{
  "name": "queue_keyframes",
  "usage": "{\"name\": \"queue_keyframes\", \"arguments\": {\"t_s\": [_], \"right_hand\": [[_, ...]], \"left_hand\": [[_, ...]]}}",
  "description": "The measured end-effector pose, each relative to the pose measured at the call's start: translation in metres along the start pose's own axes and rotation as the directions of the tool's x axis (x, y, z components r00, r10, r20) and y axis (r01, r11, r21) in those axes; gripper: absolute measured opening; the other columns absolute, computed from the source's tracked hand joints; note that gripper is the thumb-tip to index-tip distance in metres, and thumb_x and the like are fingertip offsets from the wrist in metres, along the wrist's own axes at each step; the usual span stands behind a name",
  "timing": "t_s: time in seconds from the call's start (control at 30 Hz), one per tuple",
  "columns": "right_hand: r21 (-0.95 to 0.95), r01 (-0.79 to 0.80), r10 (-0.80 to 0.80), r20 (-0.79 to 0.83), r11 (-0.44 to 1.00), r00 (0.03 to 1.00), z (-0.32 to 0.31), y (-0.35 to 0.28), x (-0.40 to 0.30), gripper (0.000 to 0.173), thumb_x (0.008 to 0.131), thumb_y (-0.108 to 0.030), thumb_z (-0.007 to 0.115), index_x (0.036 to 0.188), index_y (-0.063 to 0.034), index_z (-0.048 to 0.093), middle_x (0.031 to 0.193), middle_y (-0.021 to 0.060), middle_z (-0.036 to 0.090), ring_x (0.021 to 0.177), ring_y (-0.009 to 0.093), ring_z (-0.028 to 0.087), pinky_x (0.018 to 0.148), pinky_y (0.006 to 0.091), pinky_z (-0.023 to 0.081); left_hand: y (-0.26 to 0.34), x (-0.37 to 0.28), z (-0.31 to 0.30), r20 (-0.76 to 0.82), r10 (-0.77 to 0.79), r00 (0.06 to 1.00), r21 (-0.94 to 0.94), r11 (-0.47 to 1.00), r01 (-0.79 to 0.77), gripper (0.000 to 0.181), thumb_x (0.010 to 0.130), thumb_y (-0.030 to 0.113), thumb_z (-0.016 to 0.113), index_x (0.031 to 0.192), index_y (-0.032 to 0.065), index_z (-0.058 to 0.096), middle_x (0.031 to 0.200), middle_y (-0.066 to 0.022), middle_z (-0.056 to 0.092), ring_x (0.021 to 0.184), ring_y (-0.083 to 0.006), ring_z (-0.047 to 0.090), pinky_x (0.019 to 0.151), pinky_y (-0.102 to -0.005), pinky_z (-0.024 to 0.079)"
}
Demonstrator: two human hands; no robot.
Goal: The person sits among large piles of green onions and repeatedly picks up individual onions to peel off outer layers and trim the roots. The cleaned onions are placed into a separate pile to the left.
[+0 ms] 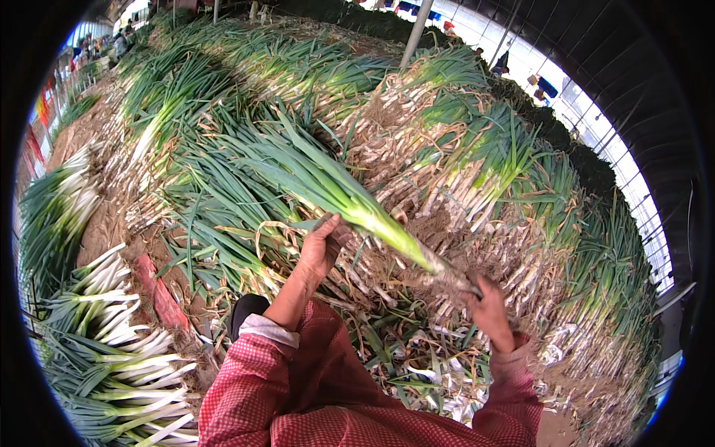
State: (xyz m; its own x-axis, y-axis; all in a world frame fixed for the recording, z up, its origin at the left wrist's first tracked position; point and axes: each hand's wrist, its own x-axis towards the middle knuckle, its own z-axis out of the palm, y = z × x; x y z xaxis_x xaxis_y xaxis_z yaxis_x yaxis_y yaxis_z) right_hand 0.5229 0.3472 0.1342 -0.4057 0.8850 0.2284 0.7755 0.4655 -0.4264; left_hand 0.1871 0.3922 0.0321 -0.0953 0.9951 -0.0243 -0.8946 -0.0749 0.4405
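A large green onion [391,226] with long green leaves and a soiled stalk lies slantwise in front of me, its root end to the lower right. My right hand [487,307], slightly blurred, grips it near the roots. Close under the stalk, where the leaves begin, is my left hand [325,243], thumb raised and fingers curled; whether it grips the stalk cannot be told. Behind it spreads a heap of unpeeled green onions [223,184]. Peeled leaves and pale skins [441,374] litter the ground below my hands.
Cleaned green onions with white stalks [145,369] lie in bunches at the left, beside a red strip [161,293] on the soil. More soiled green onions [491,162] are piled ahead and to the right. A metal post [416,33] stands at the back; several people are far off at upper left.
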Motion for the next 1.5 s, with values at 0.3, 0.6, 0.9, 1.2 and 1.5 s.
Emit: {"name": "queue_keyframes", "arguments": {"t_s": [0.3, 0.6, 0.9, 1.2, 1.5], "right_hand": [[0.218, -0.058, 0.002, 0.248, 0.974, 0.969, 0.075, -0.026, 0.008, 0.039, 0.084, -0.031, 0.059, 0.111, -0.0037, 0.054, 0.11, 0.0197, 0.057, 0.098, 0.027, 0.058, 0.083, 0.0438, 0.048], [0.389, 0.07, -0.128, 0.125, 0.918, 0.984, 0.165, -0.071, 0.098, 0.028, 0.082, -0.022, 0.063, 0.087, 0.0055, 0.058, 0.072, 0.0105, 0.061, 0.061, 0.014, 0.053, 0.057, 0.0309, 0.044], [-0.436, -0.494, 0.582, 0.088, 0.752, 0.809, 0.184, 0.106, -0.042, 0.034, 0.072, -0.033, 0.066, 0.09, -0.0042, 0.065, 0.072, 0.0163, 0.062, 0.067, 0.03, 0.062, 0.058, 0.0417, 0.047], [0.23, -0.11, 0.112, 0.003, 0.967, 0.994, 0.141, 0.023, -0.013, 0.024, 0.08, -0.013, 0.064, 0.099, 0.0007, 0.057, 0.099, 0.0159, 0.063, 0.086, 0.027, 0.063, 0.072, 0.0342, 0.052], [0.653, -0.063, -0.051, 0.154, 0.755, 0.987, 0.194, -0.111, 0.102, 0.036, 0.072, -0.012, 0.074, 0.104, -0.001, 0.061, 0.102, 0.0126, 0.063, 0.096, 0.021, 0.06, 0.078, 0.0293, 0.05]], "left_hand": [[-0.012, -0.008, -0.024, -0.057, -0.131, 0.99, -0.173, 0.978, 0.119, 0.027, 0.078, 0.012, 0.066, 0.1, 0.0035, 0.053, 0.097, -0.0081, 0.06, 0.093, -0.0248, 0.059, 0.087, -0.0454, 0.047], [-0.007, -0.014, -0.03, -0.086, -0.144, 0.986, 0.004, 0.989, 0.145, 0.027, 0.077, 0.013, 0.063, 0.099, 0.0023, 0.054, 0.089, -0.0087, 0.059, 0.082, -0.0235, 0.058, 0.078, -0.0389, 0.049], [0.074, -0.028, -0.017, -0.038, 0.126, 0.991, -0.001, 0.992, -0.126, 0.024, 0.07, 0.011, 0.059, 0.089, -0.001, 0.052, 0.079, -0.0135, 0.059, 0.073, -0.025, 0.057, 0.075, -0.0391, 0.048], [0.077, -0.013, -0.036, -0.134, 0.195, 0.972, -0.122, 0.97, -0.212, 0.021, 0.075, 0.009, 0.059, 0.093, -0.0012, 0.053, 0.08, -0.0117, 0.058, 0.072, -0.024, 0.056, 0.071, -0.0353, 0.048], [0.076, -0.021, -0.041, -0.064, 0.049, 0.997, -0.078, 0.996, -0.054, 0.016, 0.08, 0.014, 0.061, 0.091, 0.0037, 0.055, 0.087, -0.0098, 0.059, 0.082, -0.023, 0.056, 0.08, -0.0384, 0.046]]}}
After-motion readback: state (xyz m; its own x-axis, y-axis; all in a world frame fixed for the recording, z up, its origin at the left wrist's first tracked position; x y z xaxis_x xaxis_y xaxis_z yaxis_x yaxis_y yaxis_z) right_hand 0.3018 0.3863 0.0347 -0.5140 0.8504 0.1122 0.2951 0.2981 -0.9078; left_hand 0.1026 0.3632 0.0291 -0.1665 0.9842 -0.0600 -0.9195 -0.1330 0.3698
